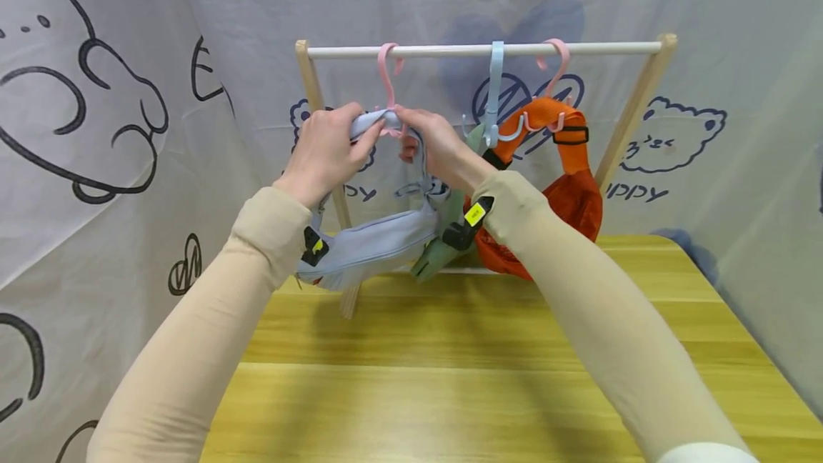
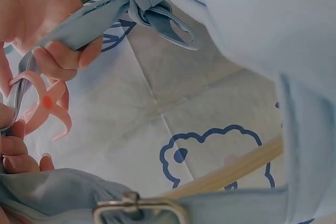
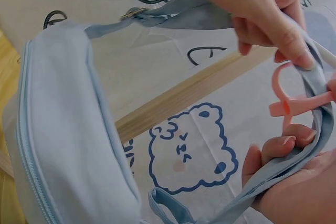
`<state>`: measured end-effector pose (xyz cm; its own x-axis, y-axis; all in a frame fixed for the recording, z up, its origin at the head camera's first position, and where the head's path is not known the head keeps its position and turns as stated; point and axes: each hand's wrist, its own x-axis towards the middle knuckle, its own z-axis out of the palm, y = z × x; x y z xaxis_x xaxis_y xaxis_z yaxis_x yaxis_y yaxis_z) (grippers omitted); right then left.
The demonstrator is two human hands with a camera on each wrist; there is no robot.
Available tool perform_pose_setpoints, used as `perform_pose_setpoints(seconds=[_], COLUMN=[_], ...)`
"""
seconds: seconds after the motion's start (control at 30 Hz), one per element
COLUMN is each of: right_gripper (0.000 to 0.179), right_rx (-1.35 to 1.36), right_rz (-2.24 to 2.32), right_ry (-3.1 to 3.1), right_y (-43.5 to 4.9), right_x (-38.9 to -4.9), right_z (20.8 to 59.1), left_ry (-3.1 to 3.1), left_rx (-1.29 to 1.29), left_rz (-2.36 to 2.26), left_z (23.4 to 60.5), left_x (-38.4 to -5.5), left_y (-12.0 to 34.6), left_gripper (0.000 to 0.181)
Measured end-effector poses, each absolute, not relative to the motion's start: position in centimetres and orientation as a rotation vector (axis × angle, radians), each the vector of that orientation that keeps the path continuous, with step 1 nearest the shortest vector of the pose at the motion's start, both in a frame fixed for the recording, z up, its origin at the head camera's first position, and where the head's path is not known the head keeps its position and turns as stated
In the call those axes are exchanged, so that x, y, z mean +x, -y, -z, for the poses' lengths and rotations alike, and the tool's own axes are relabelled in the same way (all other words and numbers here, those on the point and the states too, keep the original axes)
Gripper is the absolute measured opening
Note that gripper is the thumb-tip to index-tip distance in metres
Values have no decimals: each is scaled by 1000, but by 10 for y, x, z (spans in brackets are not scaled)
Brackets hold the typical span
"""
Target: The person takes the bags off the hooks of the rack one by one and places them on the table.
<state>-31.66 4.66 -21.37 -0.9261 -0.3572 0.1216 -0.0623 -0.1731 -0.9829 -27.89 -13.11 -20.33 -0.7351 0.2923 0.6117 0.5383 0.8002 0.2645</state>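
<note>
A light blue bag point(image 1: 376, 241) with a zipper hangs by its strap point(image 1: 371, 120) below a pink hook hanger point(image 1: 388, 77). My left hand point(image 1: 328, 148) grips the strap just left of the hook's lower prongs, thumb against the fabric. On the other side, my right hand point(image 1: 440, 145) holds the same strap with curled fingers. Between the two hands, the pink prongs point(image 3: 296, 106) overlap the strap in the right wrist view. A metal buckle point(image 2: 140, 209) shows on the strap's left-hand stretch in the left wrist view.
A wooden rack with a white bar point(image 1: 450, 51) stands on the wood-grain table point(image 1: 411, 391). To the right hang an orange bag point(image 1: 574, 195) on another pink hook point(image 1: 561, 63), and a green bag point(image 1: 434, 257) near a light blue hook point(image 1: 495, 91). A printed curtain surrounds the table.
</note>
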Motion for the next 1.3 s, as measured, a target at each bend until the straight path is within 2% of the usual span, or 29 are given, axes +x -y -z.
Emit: perform_pose_setpoints(seconds=[0.17,0.43,0.8,1.3], right_gripper=[21,18,44,1], right_rx=[-415,-504,-477,-481], right_rz=[2163,2067,1994,2128], right_ry=[-1884,-1951,-2035,-2056], right_y=[-50,-55,-56,-58], right_x=[-316,-315,-313,-305], right_z=[206,196,189,191], left_ry=[2436,2449,2472,2469], left_rx=[-594,-599,-590,-568], left_rz=[609,619,611,625], left_z=[203,199,194,188], left_x=[-280,-281,-279,-275], left_y=[132,134,136,130], left_gripper=[32,33,30,27])
